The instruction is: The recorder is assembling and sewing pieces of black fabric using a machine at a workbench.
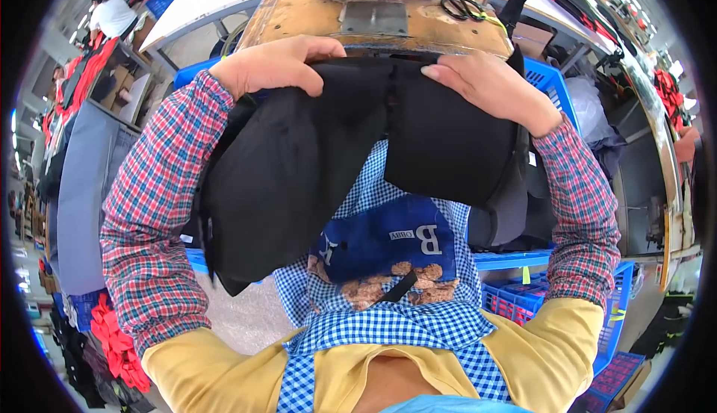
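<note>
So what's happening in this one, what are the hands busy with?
A person in a plaid shirt and checked apron holds black fabric pieces up at the edge of a worn wooden sewing table. The left hand grips the top of the larger piece on the left, while the right hand presses down on the piece on the right. The fabric hangs over the lap and has not reached the machine's metal plate. Scissors lie on the table, and blue crates stand nearby.
</note>
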### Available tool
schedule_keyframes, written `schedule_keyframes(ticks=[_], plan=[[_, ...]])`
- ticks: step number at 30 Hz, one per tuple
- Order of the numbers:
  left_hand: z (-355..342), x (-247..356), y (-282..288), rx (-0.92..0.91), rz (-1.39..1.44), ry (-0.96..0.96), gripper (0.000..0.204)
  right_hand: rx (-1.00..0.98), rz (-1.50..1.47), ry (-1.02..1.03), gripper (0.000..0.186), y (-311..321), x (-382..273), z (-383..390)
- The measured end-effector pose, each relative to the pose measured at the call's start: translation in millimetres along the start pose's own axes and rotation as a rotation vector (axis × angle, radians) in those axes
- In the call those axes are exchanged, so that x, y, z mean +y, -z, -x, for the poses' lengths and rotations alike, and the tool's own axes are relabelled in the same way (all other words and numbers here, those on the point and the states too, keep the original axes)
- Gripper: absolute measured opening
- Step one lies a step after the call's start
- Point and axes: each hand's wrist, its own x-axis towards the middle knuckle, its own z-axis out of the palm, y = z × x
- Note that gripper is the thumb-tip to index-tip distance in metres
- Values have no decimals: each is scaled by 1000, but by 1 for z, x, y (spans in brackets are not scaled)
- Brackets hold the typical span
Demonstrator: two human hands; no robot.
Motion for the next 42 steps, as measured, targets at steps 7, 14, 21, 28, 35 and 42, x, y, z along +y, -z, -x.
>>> schedule_keyframes(ticks=[7, 14, 21, 28, 35, 42], plan=[[-54, -56, 70, -104, -163, -306, 34, 27, 256, -63, 47, -5, 35, -38], [-101, -93, 120, -77, -499, -511, 20, -38, 211, -54, 42, -8, 75, -94], [-137, -99, 139, -109, -718, -234, 11, -247, 245, -63, 39, -2, 99, -130], [-128, -93, 139, -24, -723, -326, 7, -160, 236, 45, 44, -2, 110, -141], [-140, -101, 147, 26, -685, -403, 9, -167, 300, 102, 38, -5, 125, -146], [-153, -98, 160, -39, -453, -174, 14, -124, 355, 77, 38, -4, 124, -148]])
